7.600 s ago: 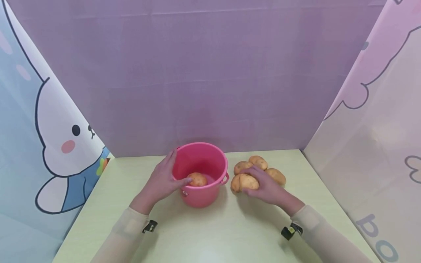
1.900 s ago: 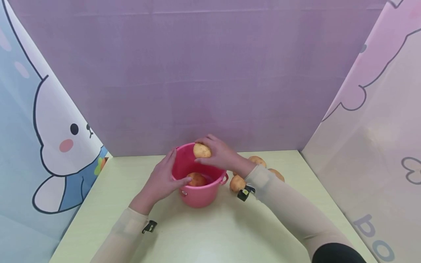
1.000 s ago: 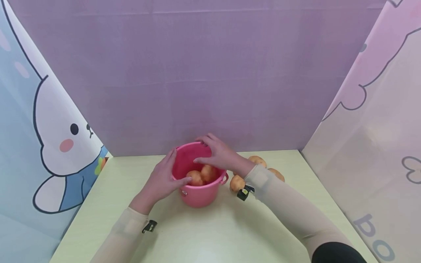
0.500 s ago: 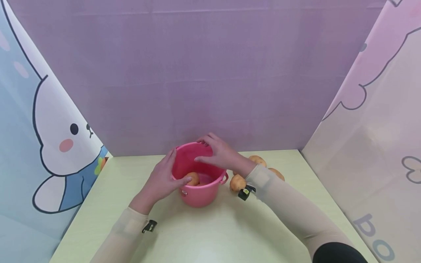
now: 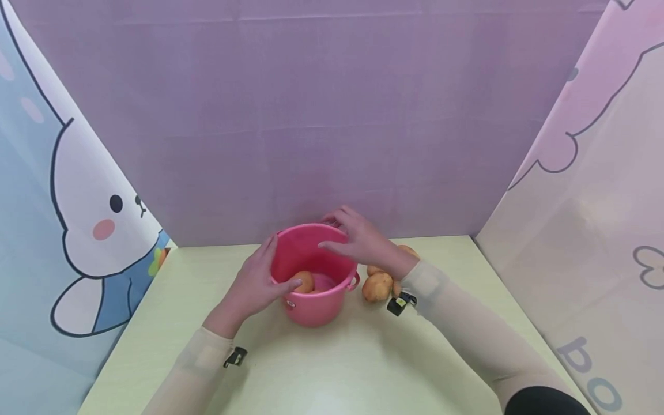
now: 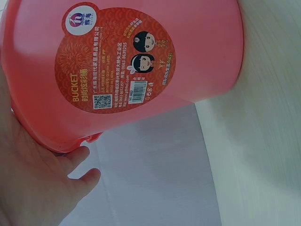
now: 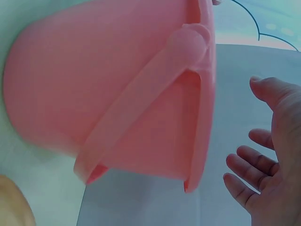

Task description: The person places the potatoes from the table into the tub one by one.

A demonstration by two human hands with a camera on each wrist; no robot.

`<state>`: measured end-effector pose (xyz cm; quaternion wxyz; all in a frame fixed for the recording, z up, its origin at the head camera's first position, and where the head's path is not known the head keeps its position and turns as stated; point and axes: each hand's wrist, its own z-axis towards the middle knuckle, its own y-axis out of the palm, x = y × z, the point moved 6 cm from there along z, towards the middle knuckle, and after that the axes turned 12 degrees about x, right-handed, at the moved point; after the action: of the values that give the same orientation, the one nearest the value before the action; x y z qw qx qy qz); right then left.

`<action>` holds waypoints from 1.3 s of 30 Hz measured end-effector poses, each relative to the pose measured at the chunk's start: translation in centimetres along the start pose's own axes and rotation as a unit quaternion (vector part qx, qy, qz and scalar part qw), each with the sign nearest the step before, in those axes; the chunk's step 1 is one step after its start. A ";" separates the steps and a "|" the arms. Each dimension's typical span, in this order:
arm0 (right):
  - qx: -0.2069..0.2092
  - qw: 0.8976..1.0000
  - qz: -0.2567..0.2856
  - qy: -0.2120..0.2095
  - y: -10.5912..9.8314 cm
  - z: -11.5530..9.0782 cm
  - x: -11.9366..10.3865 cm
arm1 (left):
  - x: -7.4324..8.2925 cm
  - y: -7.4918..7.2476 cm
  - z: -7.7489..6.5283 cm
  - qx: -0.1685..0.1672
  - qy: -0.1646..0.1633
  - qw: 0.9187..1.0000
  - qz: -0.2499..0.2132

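A pink bucket [image 5: 314, 305] stands upright at the middle of the table, its paper label facing the left wrist camera. My left hand [image 5: 257, 282] grips its left rim, thumb over the front edge and the other fingers along the left side. A potato [image 5: 304, 281] shows inside, partly behind that thumb; a sliver of another is just visible beside it. My right hand [image 5: 363, 237] is over the bucket's right back rim, fingers spread and holding nothing. Right of the bucket lie several potatoes, the nearest potato [image 5: 377, 287] in plain sight, others partly hidden by my right forearm.
The pale table [image 5: 316, 369] ends at a purple backdrop [image 5: 332, 115] close behind the bucket. Printed cartoon panels flank both sides. The bucket's pink handle [image 7: 127, 103] hangs down on its right side.
My right hand has carried a potato from the pile over the bucket and let it drop inside. The potatoes inside shifted; the emptied hand has drawn slightly right. My left hand stayed put.
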<state>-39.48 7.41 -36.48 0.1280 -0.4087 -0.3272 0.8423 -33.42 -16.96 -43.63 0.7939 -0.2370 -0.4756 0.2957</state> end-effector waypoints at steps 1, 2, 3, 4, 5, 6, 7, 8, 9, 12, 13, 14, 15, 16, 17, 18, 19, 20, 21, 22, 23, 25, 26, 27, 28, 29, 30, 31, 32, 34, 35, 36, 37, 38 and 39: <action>0.003 1.000 -0.002 -0.001 -0.2 -0.1 0.0 | 0.0 0.0 0.0 0.000 -0.001 1.000 0.000; 0.005 1.000 -0.004 -0.002 -0.4 -0.2 0.1 | 0.0 -0.1 0.0 0.001 0.000 1.000 0.001; 0.006 1.000 -0.008 -0.002 -0.6 -0.4 0.1 | 0.0 -0.1 0.0 0.001 0.000 1.000 0.002; 0.007 1.000 -0.011 -0.005 -0.8 -0.5 0.1 | 0.0 -0.1 0.0 0.002 0.001 1.000 0.004; 0.008 1.000 -0.011 -0.005 -0.9 -0.6 0.2 | -0.1 -0.1 0.0 0.003 0.002 1.000 0.004; 0.008 1.000 -0.015 -0.006 -1.1 -0.8 0.3 | -0.1 -0.2 0.0 0.004 0.003 1.000 0.004; 0.009 1.000 -0.019 -0.006 -1.2 -0.9 0.4 | -0.1 -0.1 0.0 0.005 0.005 1.000 0.003; 0.011 1.000 -0.023 -0.005 -1.4 -1.1 0.5 | -0.1 -0.1 0.0 0.006 0.005 1.000 0.001; 0.012 1.000 -0.027 -0.004 -1.6 -1.3 0.7 | -0.1 -0.2 0.0 0.005 0.003 1.000 0.000; 0.021 0.999 -0.041 -0.002 -2.2 -1.9 1.3 | -0.1 -0.2 -0.1 0.004 -0.001 1.000 -0.004; 0.023 0.999 -0.045 -0.002 -2.4 -2.1 1.5 | -0.1 -0.2 -0.1 0.004 -0.002 1.000 -0.004; 0.026 0.999 -0.045 -0.001 -2.7 -2.3 1.6 | -0.2 -0.2 -0.1 0.004 -0.003 1.000 -0.004; 0.028 0.999 -0.045 0.001 -3.0 -2.6 1.8 | -0.2 -0.2 -0.1 0.004 -0.002 1.000 -0.002; 0.029 0.999 -0.045 0.006 -3.2 -2.9 2.0 | -0.2 -0.2 -0.1 0.004 -0.001 1.000 0.000; 0.029 0.999 -0.044 0.011 -3.5 -3.2 2.2 | -0.2 -0.2 -0.1 0.005 0.000 1.000 0.001; 0.030 0.998 -0.044 0.016 -3.7 -3.5 2.4 | -0.2 -0.2 -0.1 0.005 0.001 1.000 0.003; 0.031 0.998 -0.040 0.024 -4.0 -3.8 2.7 | -0.2 -0.2 -0.1 0.005 0.001 1.000 0.004; 0.033 0.998 -0.038 0.029 -4.3 -4.1 2.9 | -0.2 -0.2 -0.1 0.005 0.000 1.000 0.004; 0.035 0.998 -0.038 0.032 -4.5 -4.4 3.2 | -0.2 -0.2 -0.1 0.004 -0.001 1.000 0.003; 0.038 0.998 -0.038 0.034 -4.8 -4.7 3.5 | -0.2 -0.2 -0.1 0.003 -0.003 1.000 0.004; 0.040 0.998 -0.039 0.036 -5.0 -5.1 3.8 | -0.2 -0.2 -0.1 0.002 -0.003 1.000 0.004; 0.044 0.997 -0.040 0.042 -5.5 -5.7 4.5 | -0.1 -0.2 -0.1 0.001 -0.003 1.000 0.002; 0.047 0.997 -0.040 0.043 -5.7 -6.0 4.8 | -0.1 -0.2 -0.1 0.001 -0.003 1.000 0.002; 0.048 0.997 -0.040 0.047 -5.9 -6.4 5.2 | -0.2 -0.1 -0.1 0.001 -0.003 1.000 0.002; 0.051 0.997 -0.039 0.051 -6.1 -6.8 5.6 | -0.2 -0.1 -0.1 0.001 -0.001 1.000 0.003; 0.053 0.996 -0.039 0.054 -6.4 -7.2 6.0 | -0.2 -0.1 -0.1 0.002 0.001 1.000 0.004; 0.057 0.996 -0.038 0.055 -6.6 -7.6 6.4 | -0.3 0.0 -0.1 0.002 -0.001 1.000 0.004; 0.062 0.996 -0.037 0.055 -6.9 -8.0 6.8 | -0.3 0.0 -0.1 0.003 -0.002 1.000 0.006; 0.068 0.996 -0.037 0.053 -7.1 -8.4 7.2 | -0.3 0.0 -0.1 0.003 -0.002 1.000 0.007; 0.080 0.995 -0.039 0.050 -7.7 -9.1 8.0 | -0.3 0.0 -0.1 0.004 0.000 1.000 0.006; 0.086 0.994 -0.041 0.047 -7.9 -9.5 8.4 | -0.2 0.0 -0.1 0.004 0.000 1.000 0.006; 0.092 0.994 -0.044 0.048 -8.2 -9.9 8.8 | -0.2 0.0 -0.1 0.004 -0.001 1.000 0.005; 0.097 0.993 -0.047 0.048 -8.4 -10.2 9.1 | -0.2 0.0 -0.1 0.004 -0.001 1.000 0.004; 0.102 0.992 -0.050 0.048 -8.6 -10.6 9.5 | -0.1 0.0 -0.1 0.003 -0.001 1.000 0.004; 0.106 0.992 -0.053 0.047 -8.7 -10.8 9.9 | -0.1 0.0 -0.1 0.003 0.000 1.000 0.004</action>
<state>-37.79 23.58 -41.63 0.2308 -0.4140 -0.2506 0.8441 -33.38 -17.05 -43.68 0.7933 -0.2359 -0.4740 0.3005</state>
